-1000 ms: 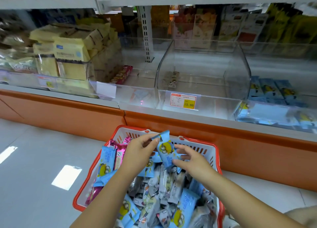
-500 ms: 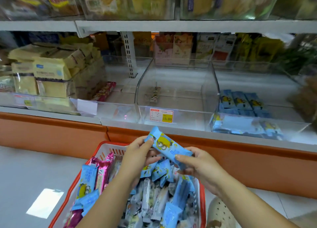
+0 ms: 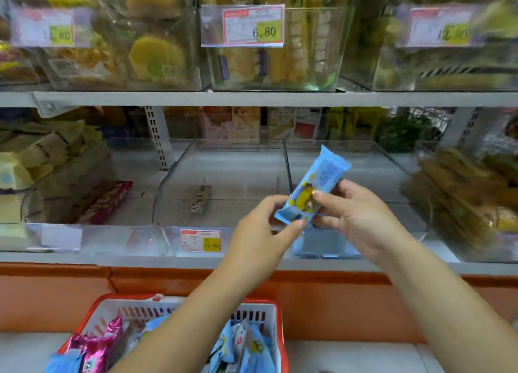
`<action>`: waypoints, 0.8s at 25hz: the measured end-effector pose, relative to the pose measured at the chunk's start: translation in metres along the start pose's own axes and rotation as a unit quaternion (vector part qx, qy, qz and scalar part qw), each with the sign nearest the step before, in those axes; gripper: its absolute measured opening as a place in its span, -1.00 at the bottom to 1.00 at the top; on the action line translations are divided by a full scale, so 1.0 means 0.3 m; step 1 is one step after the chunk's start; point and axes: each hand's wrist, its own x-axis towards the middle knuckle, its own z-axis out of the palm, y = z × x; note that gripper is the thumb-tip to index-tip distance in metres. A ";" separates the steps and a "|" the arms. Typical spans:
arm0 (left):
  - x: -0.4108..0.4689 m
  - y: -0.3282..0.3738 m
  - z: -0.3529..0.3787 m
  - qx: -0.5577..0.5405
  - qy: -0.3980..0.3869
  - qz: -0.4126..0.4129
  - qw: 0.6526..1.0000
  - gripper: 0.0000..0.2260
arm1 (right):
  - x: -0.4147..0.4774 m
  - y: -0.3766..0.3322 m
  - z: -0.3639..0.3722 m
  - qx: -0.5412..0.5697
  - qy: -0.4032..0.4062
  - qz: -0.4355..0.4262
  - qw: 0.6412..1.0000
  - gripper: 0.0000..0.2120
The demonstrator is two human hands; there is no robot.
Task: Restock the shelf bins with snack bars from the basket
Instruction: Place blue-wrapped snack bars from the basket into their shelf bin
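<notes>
Fingers (image 3: 297, 223) of both hands pinch the blue snack bar (image 3: 316, 182), left hand (image 3: 258, 229) low, right hand (image 3: 361, 218) midway, at the clear bin (image 3: 375, 176) right of centre; suggest releasing left and laying it flat on the blue stock (image 3: 325, 246) there.

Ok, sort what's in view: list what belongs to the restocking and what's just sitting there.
Job: blue snack bar, pinched by left hand and right hand; red basket; clear bin behind the hands.
Just there: upper-shelf yellow snacks; 6.80 price tag; brown packets.
</notes>
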 end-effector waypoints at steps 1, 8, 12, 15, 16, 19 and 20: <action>0.037 -0.007 0.010 0.089 0.000 0.042 0.995 -0.62 | 0.045 -0.021 -0.054 -0.048 0.057 -0.028 0.997 -0.88; 0.118 -0.133 0.083 0.246 -0.068 0.086 0.963 -0.40 | 0.249 0.075 -0.261 -0.506 0.078 0.186 0.839 -0.62; 0.116 -0.152 0.088 0.240 -0.044 0.095 0.965 -0.39 | 0.288 0.105 -0.234 -0.625 -0.012 0.250 0.740 -0.43; 0.119 -0.135 0.086 0.217 -0.059 0.084 0.971 -0.40 | 0.292 0.111 -0.237 -0.614 -0.026 0.266 0.743 -0.52; 0.117 -0.128 0.075 0.198 -0.065 0.080 0.975 -0.42 | 0.283 0.109 -0.234 -0.617 -0.025 0.270 0.739 -0.54; 0.047 -0.121 0.004 0.156 -0.022 0.096 0.983 -0.53 | 0.242 0.085 -0.211 -0.623 0.048 0.185 0.758 -0.62; 0.001 -0.138 -0.030 0.157 0.013 0.107 0.982 -0.57 | 0.219 0.075 -0.199 -0.580 0.096 0.116 0.801 -0.65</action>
